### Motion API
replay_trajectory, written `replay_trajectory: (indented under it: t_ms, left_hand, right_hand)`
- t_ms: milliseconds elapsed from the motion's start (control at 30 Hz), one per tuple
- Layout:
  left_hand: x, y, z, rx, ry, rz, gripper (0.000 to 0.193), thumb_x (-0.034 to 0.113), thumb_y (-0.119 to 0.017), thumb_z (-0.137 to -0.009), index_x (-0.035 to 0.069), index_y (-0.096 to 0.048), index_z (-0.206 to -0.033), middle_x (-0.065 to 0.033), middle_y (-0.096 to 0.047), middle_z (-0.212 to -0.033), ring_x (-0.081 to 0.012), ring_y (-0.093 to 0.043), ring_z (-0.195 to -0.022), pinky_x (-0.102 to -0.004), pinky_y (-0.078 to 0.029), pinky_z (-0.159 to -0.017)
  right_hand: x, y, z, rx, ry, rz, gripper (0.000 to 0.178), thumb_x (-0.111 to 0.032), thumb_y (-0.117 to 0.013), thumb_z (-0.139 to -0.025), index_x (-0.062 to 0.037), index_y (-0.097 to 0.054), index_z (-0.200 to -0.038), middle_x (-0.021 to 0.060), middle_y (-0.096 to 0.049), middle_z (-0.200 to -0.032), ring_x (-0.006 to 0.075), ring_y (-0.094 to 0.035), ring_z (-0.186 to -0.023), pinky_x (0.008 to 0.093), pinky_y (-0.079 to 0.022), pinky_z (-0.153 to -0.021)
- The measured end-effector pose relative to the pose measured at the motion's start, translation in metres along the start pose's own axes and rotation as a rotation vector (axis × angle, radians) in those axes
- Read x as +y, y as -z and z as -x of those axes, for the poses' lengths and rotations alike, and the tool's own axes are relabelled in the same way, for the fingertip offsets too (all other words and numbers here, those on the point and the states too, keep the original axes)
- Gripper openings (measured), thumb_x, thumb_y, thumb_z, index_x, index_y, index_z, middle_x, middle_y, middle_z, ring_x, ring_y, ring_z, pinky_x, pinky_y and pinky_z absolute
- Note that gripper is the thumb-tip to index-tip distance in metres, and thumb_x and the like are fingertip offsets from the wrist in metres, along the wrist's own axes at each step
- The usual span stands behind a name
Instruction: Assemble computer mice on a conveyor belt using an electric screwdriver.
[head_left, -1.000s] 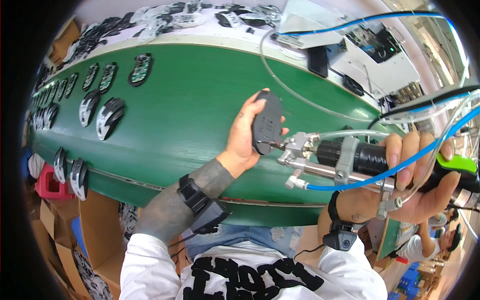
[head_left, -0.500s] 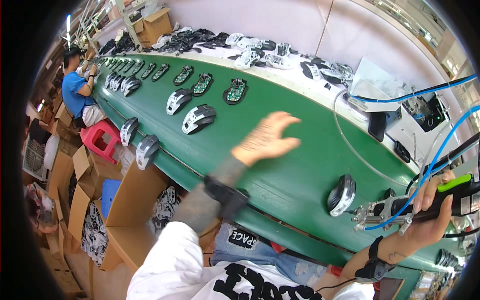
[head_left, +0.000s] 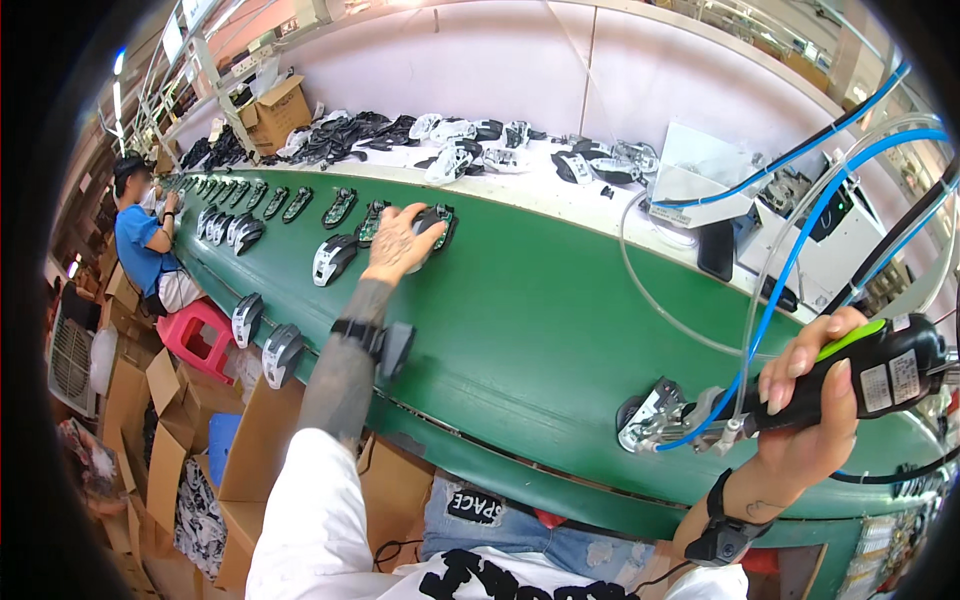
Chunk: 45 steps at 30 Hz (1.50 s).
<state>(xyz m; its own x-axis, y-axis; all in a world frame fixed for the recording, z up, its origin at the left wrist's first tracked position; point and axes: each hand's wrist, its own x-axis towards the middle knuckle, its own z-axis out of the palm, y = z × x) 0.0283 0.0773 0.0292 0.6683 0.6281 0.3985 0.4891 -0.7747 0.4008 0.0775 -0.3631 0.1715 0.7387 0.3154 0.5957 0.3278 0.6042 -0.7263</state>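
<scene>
My left hand (head_left: 400, 245) reaches over the green belt (head_left: 520, 290), its fingers closed around a grey computer-mouse shell (head_left: 428, 246). The fingers partly cover that shell, held beside a mouse base with a green circuit board (head_left: 447, 228). In my right hand (head_left: 815, 400) is a black power screwdriver (head_left: 870, 375) with a bright green lever. Its metal front end reaches a black and white mouse (head_left: 655, 412) on the belt; the bit's exact contact is hidden. Left of my left hand lies another white and grey mouse shell (head_left: 335, 258).
Mouse bases (head_left: 297, 205) run in a row toward a seated person in blue (head_left: 145, 235). Two grey shells (head_left: 282, 354) stand at the near edge. Loose parts (head_left: 455, 160) cover the back ledge. A blue hose (head_left: 780, 300) hangs by the screwdriver. Cardboard boxes (head_left: 245, 460) stand below.
My left hand has moved left and away from me and closed on a mouse shell. The mouse under the screwdriver has tipped to show more white. The view has shifted.
</scene>
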Motion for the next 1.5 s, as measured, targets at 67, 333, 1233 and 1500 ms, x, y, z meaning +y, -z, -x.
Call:
replay_trajectory:
  t_ms: [67, 333, 1233, 1500]
  left_hand:
    - [-0.003, -0.033, -0.029, 0.007, 0.026, -0.059, 0.055, 0.049, -0.063, -0.073, 0.015, -0.058, -0.116, -0.0183, -0.047, -0.117, -0.0341, -0.054, -0.1, -0.0395, -0.044, -0.088]
    - [-0.017, -0.079, -0.051, -0.161, 0.106, -0.219, 0.056, 0.048, -0.061, -0.076, 0.016, -0.056, -0.12, -0.0147, -0.043, -0.132, -0.0347, -0.049, -0.114, -0.0397, -0.04, -0.097]
    - [-0.127, 0.026, 0.006, -0.036, 0.224, -0.398, 0.066, 0.044, -0.066, -0.068, 0.019, -0.049, -0.127, -0.0179, -0.036, -0.135, -0.0407, -0.023, -0.13, -0.0463, -0.021, -0.107]
    - [-0.103, 0.02, -0.019, 0.033, 0.259, -0.074, 0.064, 0.042, -0.066, -0.073, 0.019, -0.044, -0.129, -0.0232, -0.043, -0.124, -0.0388, -0.048, -0.112, -0.0411, -0.043, -0.093]
  right_hand:
    - [0.0, -0.008, 0.002, 0.034, -0.01, 0.019, 0.04, -0.021, -0.065, -0.08, 0.0009, -0.041, -0.104, 0.0114, -0.053, -0.075, 0.0128, -0.048, -0.049, 0.0246, -0.044, -0.046]
    - [-0.001, -0.011, 0.004, 0.016, -0.071, -0.053, 0.043, -0.019, -0.066, -0.079, 0.0013, -0.038, -0.104, 0.013, -0.051, -0.074, 0.013, -0.048, -0.049, 0.0247, -0.046, -0.047]
    - [0.001, -0.018, 0.01, 0.11, 0.096, -0.017, 0.031, -0.016, -0.056, -0.083, 0.0006, -0.04, -0.104, 0.0109, -0.052, -0.071, 0.0123, -0.043, -0.044, 0.0232, -0.038, -0.041]
    - [0.0, -0.016, 0.008, 0.2, 0.081, -0.011, 0.034, -0.015, -0.057, -0.082, 0.0007, -0.038, -0.105, 0.0117, -0.051, -0.075, 0.0134, -0.046, -0.047, 0.0227, -0.039, -0.041]
